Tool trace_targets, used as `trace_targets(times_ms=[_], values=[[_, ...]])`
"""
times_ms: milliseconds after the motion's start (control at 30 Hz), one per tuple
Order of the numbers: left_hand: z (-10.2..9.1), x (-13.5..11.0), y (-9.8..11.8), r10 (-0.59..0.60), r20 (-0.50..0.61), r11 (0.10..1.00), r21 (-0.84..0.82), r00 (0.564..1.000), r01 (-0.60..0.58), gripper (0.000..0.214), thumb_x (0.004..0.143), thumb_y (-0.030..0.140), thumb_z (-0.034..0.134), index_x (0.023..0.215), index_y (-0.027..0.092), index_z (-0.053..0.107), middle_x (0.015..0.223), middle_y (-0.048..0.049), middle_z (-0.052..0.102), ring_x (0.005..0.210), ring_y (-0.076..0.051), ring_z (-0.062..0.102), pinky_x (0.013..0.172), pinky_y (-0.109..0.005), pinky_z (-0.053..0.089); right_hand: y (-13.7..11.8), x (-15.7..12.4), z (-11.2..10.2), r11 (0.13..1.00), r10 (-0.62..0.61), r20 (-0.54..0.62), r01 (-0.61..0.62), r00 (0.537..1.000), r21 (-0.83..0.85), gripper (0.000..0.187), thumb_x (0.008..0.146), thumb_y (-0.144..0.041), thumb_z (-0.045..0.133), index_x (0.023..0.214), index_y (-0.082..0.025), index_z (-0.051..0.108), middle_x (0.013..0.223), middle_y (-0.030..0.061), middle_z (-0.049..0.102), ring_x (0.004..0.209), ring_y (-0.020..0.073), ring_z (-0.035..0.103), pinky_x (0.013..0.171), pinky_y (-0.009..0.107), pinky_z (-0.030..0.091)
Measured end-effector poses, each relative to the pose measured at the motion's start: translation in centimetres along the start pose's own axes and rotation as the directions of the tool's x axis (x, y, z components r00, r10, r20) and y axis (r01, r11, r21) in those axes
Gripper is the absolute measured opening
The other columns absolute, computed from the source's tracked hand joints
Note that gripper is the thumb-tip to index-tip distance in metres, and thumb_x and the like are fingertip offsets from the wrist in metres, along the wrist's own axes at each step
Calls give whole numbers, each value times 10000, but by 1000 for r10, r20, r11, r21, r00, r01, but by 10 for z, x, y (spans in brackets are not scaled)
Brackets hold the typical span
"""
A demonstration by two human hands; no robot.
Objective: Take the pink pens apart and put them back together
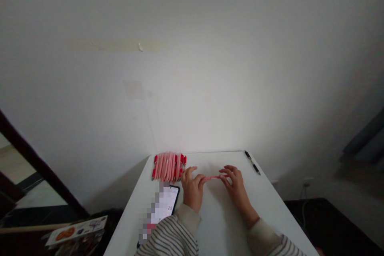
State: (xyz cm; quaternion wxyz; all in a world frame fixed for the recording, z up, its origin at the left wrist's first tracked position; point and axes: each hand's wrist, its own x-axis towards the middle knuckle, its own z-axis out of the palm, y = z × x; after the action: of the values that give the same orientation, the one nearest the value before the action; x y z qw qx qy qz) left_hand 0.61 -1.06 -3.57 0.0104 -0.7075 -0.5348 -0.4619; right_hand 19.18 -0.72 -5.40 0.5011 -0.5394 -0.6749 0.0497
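Between my two hands a slim pink pen is held level above the white table. My left hand pinches its left end between thumb and fingers. At the other end, my right hand grips it with thumb and index finger, the other fingers raised. Left of my left hand lies a row of pink and red pens, packed side by side. A phone with its screen lit rests by my left forearm, partly covered by the striped sleeve.
A black pen lies along the table's right edge. The wall rises directly behind the table. To the lower left, beside the table, is a white printed box. A cable hangs at the right.
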Motion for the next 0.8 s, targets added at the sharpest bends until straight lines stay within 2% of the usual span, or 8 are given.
trace_targets(times_ms=[100, 333, 500, 667, 800], values=[[0, 0, 1, -14, 3, 1000, 7, 1000, 14, 188, 838, 312, 544, 799, 259, 720, 1121, -54, 534, 1100, -240, 441, 971, -523, 403, -3, 2, -2, 1000, -14, -26, 14, 1000, 10, 320, 857, -501, 522, 1026, -255, 639, 1100, 94, 563, 1027, 244, 531, 888, 438, 445], [-2, 1, 2, -11, 52, 1000, 8, 999, 10, 206, 841, 349, 535, 804, 273, 723, 1139, -56, 513, 1119, -251, 422, 983, -544, 385, 2, 1, 2, 1000, 13, -21, -12, 1000, 21, 353, 891, -509, 442, 850, -228, 653, 1054, 95, 582, 880, 209, 568, 823, 416, 477], [-2, 0, 2, -10, 34, 1000, 5, 999, 9, 165, 827, 349, 562, 808, 301, 720, 1130, -44, 513, 1120, -248, 428, 969, -532, 389, 5, 0, 3, 1000, 4, -19, -5, 1000, -18, 401, 904, -516, 404, 773, -227, 649, 1042, 97, 597, 927, 228, 547, 825, 419, 464], [-3, 0, 2, -20, 19, 1000, 1, 1000, 20, 179, 837, 351, 549, 812, 285, 714, 1110, -50, 527, 1100, -240, 449, 958, -514, 397, 3, 1, 0, 999, 20, -2, -20, 1000, -38, 357, 919, -491, 388, 893, -235, 636, 985, 76, 614, 946, 231, 524, 857, 414, 430], [-4, 1, 3, -21, 17, 999, 35, 1000, 20, 205, 845, 334, 537, 771, 261, 714, 1102, -57, 544, 1083, -242, 458, 956, -521, 391, 1, 1, -2, 999, 17, -20, -18, 1000, -32, 327, 914, -476, 410, 1079, -248, 576, 1058, 72, 595, 995, 228, 506, 870, 406, 422]])
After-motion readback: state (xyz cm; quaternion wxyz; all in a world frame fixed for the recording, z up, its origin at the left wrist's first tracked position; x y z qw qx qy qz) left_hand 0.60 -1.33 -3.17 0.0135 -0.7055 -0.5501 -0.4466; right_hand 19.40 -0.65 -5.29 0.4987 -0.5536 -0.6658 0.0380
